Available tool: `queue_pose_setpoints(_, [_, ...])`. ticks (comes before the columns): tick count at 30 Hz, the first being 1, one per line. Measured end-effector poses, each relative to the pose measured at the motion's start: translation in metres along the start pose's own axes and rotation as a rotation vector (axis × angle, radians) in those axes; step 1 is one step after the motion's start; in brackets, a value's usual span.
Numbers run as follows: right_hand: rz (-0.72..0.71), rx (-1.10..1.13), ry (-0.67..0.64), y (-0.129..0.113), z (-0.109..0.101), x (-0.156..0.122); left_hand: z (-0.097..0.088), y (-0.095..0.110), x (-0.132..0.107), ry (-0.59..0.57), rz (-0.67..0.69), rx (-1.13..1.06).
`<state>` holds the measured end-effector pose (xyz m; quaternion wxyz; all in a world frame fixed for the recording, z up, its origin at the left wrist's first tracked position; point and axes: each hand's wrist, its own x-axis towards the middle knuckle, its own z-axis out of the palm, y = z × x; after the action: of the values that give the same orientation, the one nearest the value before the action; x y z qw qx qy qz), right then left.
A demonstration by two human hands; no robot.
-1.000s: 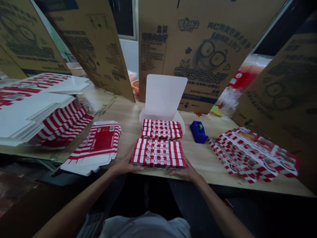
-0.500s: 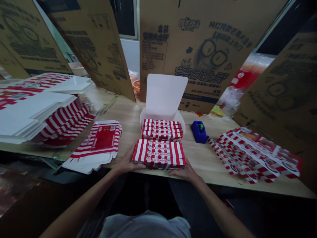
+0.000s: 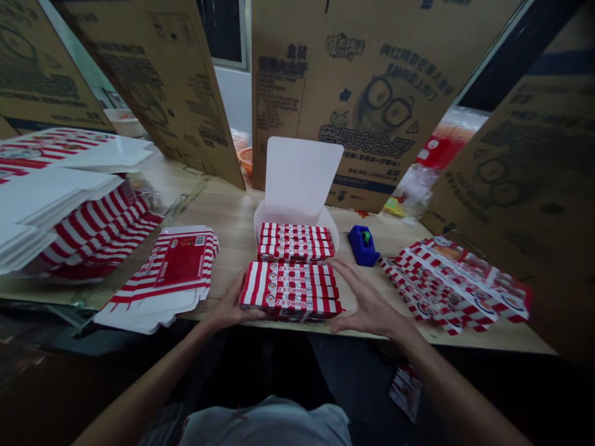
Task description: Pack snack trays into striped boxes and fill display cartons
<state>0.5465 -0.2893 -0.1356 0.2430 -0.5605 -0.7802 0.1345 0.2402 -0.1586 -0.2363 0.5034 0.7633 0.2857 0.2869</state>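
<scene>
Spread-fingered now, the right hand (image 3: 372, 308) has loosened from the striped boxes (image 3: 292, 290) just in front of the open carton (image 3: 303, 176); the left hand (image 3: 232, 305) cups them, thumb parted. One-sided pressure could skew the row.

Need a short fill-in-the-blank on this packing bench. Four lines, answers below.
1. The left hand is at the ____ end of the near cartons, seen from the person's side.
2. The tape dispenser is coloured ____.
3. The raised lid behind the cartons shows a plain ____ face.
4. The small basket at the back of the table is coloured ____.

Missing words: left; blue; white; orange.
</scene>
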Motion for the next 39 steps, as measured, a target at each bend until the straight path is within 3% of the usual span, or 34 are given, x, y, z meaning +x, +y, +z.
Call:
queue_pose_setpoints(4, [-0.145, -0.22, -0.224, -0.026, -0.003, 0.041, 0.003, 0.003, -0.001, 0.019, 0.007, -0.041])
queue_pose_setpoints(8, [-0.146, -0.317, -0.29, -0.028, 0.01, 0.058, 0.003, 0.002, -0.002, 0.033, 0.009, -0.028])
queue_pose_setpoints(21, [-0.089, -0.397, -0.29, -0.034, 0.021, 0.053, 0.004, -0.004, -0.008, 0.047, 0.025, -0.01])
queue_pose_setpoints(32, [0.001, -0.263, -0.49, -0.019, 0.024, 0.071, 0.001, -0.008, -0.006, -0.061, -0.017, 0.118])
queue_pose_setpoints(39, [0.005, -0.308, -0.465, -0.024, 0.027, 0.07, 0.003, -0.01, -0.008, -0.021, -0.007, 0.129])
